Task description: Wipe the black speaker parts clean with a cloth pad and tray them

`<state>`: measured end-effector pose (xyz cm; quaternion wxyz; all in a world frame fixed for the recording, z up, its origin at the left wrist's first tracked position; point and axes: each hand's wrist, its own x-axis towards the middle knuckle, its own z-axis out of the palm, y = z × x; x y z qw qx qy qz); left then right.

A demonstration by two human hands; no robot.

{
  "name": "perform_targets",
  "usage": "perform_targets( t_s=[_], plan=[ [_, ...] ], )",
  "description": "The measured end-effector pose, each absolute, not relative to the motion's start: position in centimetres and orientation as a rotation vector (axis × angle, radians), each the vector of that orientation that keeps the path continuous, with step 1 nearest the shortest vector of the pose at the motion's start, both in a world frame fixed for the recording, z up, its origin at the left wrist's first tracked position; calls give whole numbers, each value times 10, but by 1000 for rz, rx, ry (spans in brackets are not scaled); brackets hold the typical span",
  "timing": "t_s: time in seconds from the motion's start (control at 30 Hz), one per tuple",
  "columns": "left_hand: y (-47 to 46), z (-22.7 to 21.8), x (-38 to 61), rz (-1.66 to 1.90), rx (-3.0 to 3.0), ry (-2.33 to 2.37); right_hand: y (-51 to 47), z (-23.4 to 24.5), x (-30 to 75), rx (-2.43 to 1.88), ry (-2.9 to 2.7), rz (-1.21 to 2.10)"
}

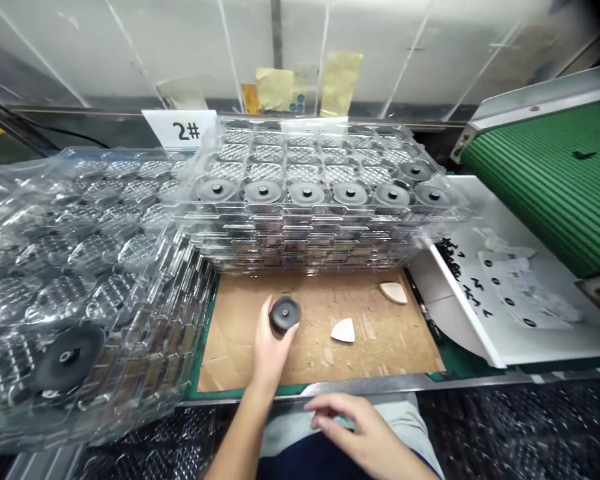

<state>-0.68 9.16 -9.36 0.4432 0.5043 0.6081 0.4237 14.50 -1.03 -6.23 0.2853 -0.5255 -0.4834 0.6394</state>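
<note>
My left hand (pixel 269 350) is closed around the rim of a black round disc-shaped part (pixel 285 313) with a small raised hub at its centre, above the brown cardboard sheet (pixel 310 363). Over my lap, in front of the bench's metal edge, my right hand (pixel 347 423) has its fingers loosely bent and apart, and nothing shows in it. Two pale wedge-shaped pieces, one nearer (pixel 344 331) and one farther (pixel 394 292), lie on the cardboard to the right of the held disc. Similar black discs (pixel 307 193) fill the front row of the top clear tray (pixel 330 213).
Left of the cardboard stands another pile of clear trays (pixel 130 287), with one black disc (pixel 67 357) in its near corner. To the right, a white bin (pixel 510 343) holds small black parts and plastic bags, below a green conveyor belt (pixel 555 173). A "2#" sign (pixel 183 130) stands behind.
</note>
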Motion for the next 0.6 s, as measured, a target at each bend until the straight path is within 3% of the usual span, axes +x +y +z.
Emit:
perform_targets(
  t_s=[0.27, 0.4, 0.6],
  plan=[
    [29, -52, -24, 1045, 1116, 1278, 27, -40, 140, -1314, -1084, 1760],
    [19, -54, -29, 1098, 912, 1232, 27, -40, 128, -1265, -915, 1869],
    [28, -62, -37, 956, 513, 714, 22, -43, 123, -1147, -670, 2008]
  ],
)
